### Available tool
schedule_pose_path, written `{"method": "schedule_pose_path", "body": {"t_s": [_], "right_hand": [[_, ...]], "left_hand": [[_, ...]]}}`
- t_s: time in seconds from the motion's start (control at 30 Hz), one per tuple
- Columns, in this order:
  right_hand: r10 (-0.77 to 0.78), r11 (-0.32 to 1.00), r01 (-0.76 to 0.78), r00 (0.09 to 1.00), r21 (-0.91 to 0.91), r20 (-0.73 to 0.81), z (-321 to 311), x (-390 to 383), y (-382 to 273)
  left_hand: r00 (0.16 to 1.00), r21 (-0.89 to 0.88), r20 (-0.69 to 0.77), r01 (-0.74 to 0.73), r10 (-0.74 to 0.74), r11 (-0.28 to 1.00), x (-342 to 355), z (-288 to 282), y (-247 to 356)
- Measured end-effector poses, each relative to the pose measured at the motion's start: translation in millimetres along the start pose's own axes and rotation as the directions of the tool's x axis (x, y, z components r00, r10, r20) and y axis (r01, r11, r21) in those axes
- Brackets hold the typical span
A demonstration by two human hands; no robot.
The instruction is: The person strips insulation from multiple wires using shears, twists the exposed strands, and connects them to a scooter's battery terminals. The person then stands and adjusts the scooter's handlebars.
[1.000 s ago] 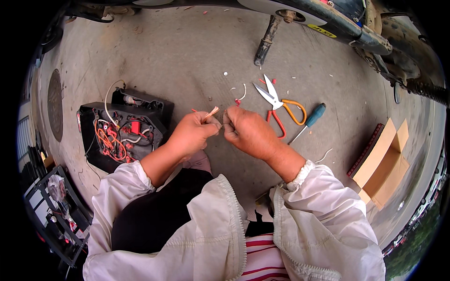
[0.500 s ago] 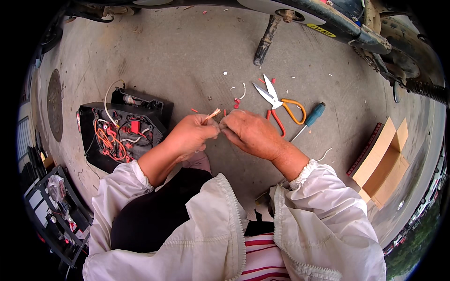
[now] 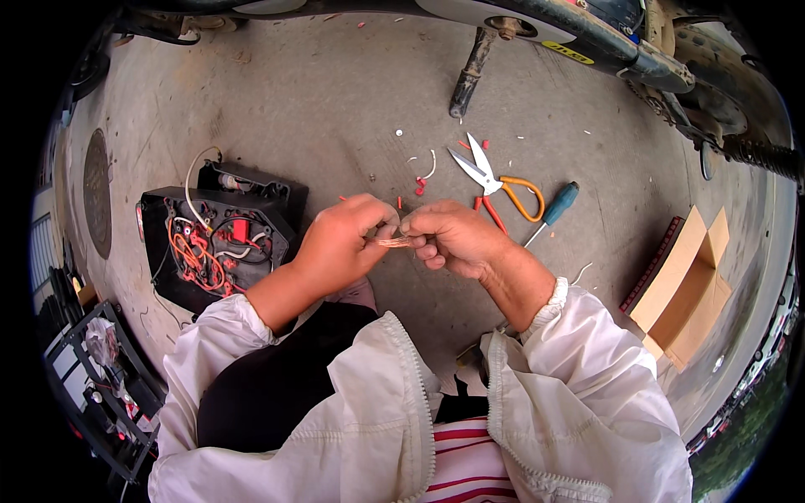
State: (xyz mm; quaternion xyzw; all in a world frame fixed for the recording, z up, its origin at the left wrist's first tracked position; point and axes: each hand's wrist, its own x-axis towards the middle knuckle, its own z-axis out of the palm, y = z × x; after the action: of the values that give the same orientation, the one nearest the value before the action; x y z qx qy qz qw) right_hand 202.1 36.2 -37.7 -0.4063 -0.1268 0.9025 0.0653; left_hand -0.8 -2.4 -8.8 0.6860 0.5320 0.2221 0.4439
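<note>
My left hand point(image 3: 340, 243) is closed on a strand of bare copper wire point(image 3: 394, 242) in front of me. My right hand point(image 3: 465, 243) pinches the same wire, its fingertips close against the left hand's. Left of them an open black housing point(image 3: 159, 243) holds red, orange and white wires. Just beyond the right hand lie scissors point(image 3: 524, 194) with red and orange handles and a screwdriver point(image 3: 562, 203) with a teal handle. Small red pieces point(image 3: 420, 186) and white scraps are scattered on the concrete floor point(image 3: 319, 109).
A two-wheeled vehicle point(image 3: 654, 63) spans the top and upper right, its dark stand point(image 3: 470, 75) reaching down. An open cardboard box point(image 3: 679, 285) sits at right. A black metal frame point(image 3: 92, 394) with assorted items is at lower left, below a round manhole cover point(image 3: 98, 193).
The copper end that pointed up from my left hand is now bent flat toward the right. My right hand has turned, showing curled fingers beneath the wire.
</note>
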Motion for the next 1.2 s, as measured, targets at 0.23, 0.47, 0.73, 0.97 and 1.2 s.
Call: {"method": "schedule_pose_path", "body": {"t_s": [0.23,0.47,0.73,0.97,1.2], "right_hand": [[-0.020,0.999,0.019,0.999,0.030,0.040,3,-5,-3],[0.039,0.999,-0.041,0.994,0.020,0.101,0,-8,-6],[0.018,0.999,-0.016,0.999,-0.029,0.049,1,-14,-8],[-0.643,0.457,0.472,0.761,-0.754,0.087,17,-13,-1],[-0.591,0.536,0.387,0.807,-0.750,-0.006,18,-5,8]], "left_hand": [[0.959,-0.377,0.116,0.282,-0.257,0.882,0,-7,8],[0.999,-0.151,0.046,0.007,0.000,0.988,2,-10,4],[0.999,-0.062,0.035,0.037,-0.035,0.997,4,-10,8],[0.890,-0.441,0.106,0.442,-0.444,0.781,-1,0,-11],[0.954,-0.312,0.071,0.299,-0.291,0.902,-3,0,-5]]}}
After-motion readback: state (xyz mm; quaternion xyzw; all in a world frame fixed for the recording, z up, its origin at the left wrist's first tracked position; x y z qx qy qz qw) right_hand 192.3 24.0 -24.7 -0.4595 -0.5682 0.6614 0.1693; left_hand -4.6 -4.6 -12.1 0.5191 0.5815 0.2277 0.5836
